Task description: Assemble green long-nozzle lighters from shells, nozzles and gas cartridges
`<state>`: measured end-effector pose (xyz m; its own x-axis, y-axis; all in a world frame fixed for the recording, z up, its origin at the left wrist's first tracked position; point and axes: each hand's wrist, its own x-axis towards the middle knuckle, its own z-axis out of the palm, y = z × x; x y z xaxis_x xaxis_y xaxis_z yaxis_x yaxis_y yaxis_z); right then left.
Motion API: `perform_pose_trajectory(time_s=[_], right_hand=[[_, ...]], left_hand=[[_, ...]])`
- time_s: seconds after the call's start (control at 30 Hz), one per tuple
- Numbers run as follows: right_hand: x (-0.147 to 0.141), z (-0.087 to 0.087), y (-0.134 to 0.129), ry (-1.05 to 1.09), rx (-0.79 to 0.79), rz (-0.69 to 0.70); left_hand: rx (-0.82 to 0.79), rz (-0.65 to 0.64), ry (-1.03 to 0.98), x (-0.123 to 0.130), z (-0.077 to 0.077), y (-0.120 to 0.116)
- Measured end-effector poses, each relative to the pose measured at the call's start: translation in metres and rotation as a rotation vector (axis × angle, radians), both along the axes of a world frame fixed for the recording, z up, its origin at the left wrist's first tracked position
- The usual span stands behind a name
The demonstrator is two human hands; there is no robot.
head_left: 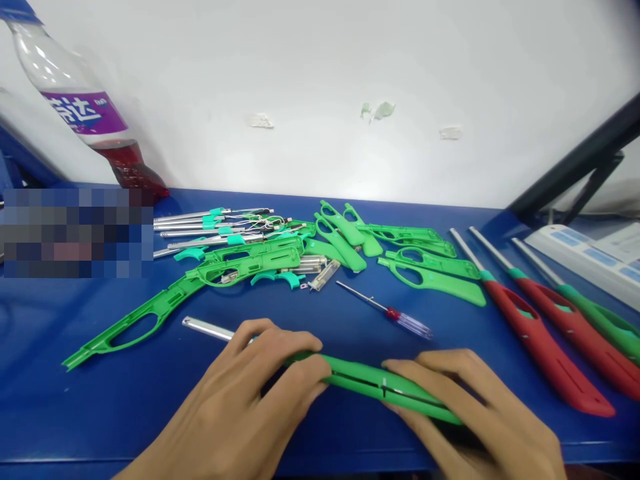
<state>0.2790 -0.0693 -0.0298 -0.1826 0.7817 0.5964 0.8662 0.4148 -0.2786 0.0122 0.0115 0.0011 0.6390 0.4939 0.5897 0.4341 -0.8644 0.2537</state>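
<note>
Both hands hold one green long-necked gas lighter [370, 381] low over the front of the blue table. My left hand [250, 393] is closed around its neck end, with the metal tube [207, 328] sticking out to the left. My right hand [465, 407] pinches the handle's other end between thumb and fingers. A narrow gap runs along the seam between the two handle halves. Just beyond lies a screwdriver [407, 323] with a clear and red handle. A loose green handle half [145, 317] rests to the left, hollow side showing.
Behind are metal lighter tubes with wires [215, 227], clear fuel tanks [325, 275] and more green handle halves [435, 283]. Red-handled lighters [545, 340] and a white power strip [585, 260] lie at right. A drink bottle [90, 107] leans at back left, before the white wall [320, 67].
</note>
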Motion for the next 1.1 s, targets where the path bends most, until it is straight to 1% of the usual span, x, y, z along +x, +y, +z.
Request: perform_pose_trajectory(time_s=[0.1,0.47,0.67,0.83,0.93,1.1], right_hand=[[0.0,-0.001,0.0,0.012,-0.002,-0.007],[0.0,-0.001,0.0,-0.004,-0.006,-0.005],[-0.002,0.003,0.002,-0.02,-0.026,-0.004],[-0.008,0.006,0.002,-0.025,0.004,-0.005],[-0.01,0.008,0.003,-0.083,0.055,-0.01],[-0.011,0.011,0.007,-0.168,0.071,0.016]], left_hand=[[0.025,-0.002,0.0,-0.002,-0.002,-0.001],[0.023,-0.034,-0.004,-0.009,-0.008,-0.002],[0.043,-0.05,-0.034,-0.01,-0.012,-0.005],[0.009,-0.023,-0.035,-0.009,-0.01,-0.007],[0.036,0.001,-0.029,-0.009,-0.009,-0.008],[0.061,0.038,0.008,-0.015,-0.019,-0.009]])
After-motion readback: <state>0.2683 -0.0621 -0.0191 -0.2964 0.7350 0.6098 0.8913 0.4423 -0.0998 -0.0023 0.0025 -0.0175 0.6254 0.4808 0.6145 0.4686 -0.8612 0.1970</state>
